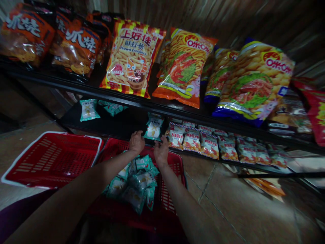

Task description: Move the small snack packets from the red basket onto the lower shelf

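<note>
On the lower black shelf a small teal-and-white snack packet (153, 129) stands at the shelf's front, leaning back, between my two hands. My left hand (137, 142) is at its left side, with fingers bent and apart; whether they touch the packet I cannot tell. By the packet's lower right corner is my right hand (161, 149), thumb and forefinger apart, at or very near the wrapper. Under my forearms a red basket (175, 162) holds a heap of the same teal packets (143, 179). Another such packet (89, 110) is farther left on the shelf, with more lying behind it.
A second red basket (76, 149) with a white rim stands at the left. Small red-and-white snack packets (209, 145) line the lower shelf to the right. The upper shelf (101, 93) holds large bags, including prawn crackers (132, 57) and orange-and-black bags (76, 47). Tiled floor (218, 193) lies at right.
</note>
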A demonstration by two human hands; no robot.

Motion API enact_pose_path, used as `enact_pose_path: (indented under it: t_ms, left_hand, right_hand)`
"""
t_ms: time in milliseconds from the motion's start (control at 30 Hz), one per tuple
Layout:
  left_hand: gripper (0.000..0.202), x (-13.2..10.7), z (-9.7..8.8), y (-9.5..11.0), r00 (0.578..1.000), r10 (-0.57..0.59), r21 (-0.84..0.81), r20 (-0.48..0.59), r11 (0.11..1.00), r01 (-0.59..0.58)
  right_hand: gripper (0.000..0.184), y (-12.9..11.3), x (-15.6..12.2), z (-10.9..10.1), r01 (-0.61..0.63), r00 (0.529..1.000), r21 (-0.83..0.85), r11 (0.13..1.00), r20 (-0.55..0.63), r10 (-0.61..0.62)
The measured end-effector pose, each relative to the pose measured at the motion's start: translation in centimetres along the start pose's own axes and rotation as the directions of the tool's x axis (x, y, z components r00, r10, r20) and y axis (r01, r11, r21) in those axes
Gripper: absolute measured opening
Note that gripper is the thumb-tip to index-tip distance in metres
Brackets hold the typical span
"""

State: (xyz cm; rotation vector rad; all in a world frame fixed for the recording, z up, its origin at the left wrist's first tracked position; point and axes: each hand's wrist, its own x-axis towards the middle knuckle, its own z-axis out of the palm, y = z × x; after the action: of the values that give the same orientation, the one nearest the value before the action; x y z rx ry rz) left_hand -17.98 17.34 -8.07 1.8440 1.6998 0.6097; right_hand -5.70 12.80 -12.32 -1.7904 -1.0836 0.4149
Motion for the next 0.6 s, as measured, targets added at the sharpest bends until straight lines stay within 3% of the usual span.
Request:
enact_pose_path:
  t_ms: [133,267,500,600]
  left_hand:
    - [0.038,-1.4,-1.1,-0.4,1.000,-0.004,-0.008,0.007,1.000,0.004]
    - [0.037,-2.7,-2.1,-0.6,0.995,-0.033,0.011,0.095,0.999,0.032]
    - [0.031,-5.7,-3.1,-1.6,0.933,-0.038,0.068,0.357,0.998,0.014]
    - [0.028,-7.1,-3.7,-2.0,0.914,-0.028,0.066,0.404,0.998,0.002]
  right_hand:
    - [0.047,-1.3,-1.4,-0.4,-0.010,0.999,-0.065,0.998,0.039,0.012]
    - [0.037,-2.5,-2.6,-1.2,0.004,0.987,-0.201,0.980,0.155,0.028]
    - [0.029,-4.8,-5.2,-3.3,0.029,0.888,-0.278,0.960,0.447,0.103]
    - [0.023,-5.6,-6.7,-4.1,0.035,0.842,-0.267,0.963,0.526,0.115]
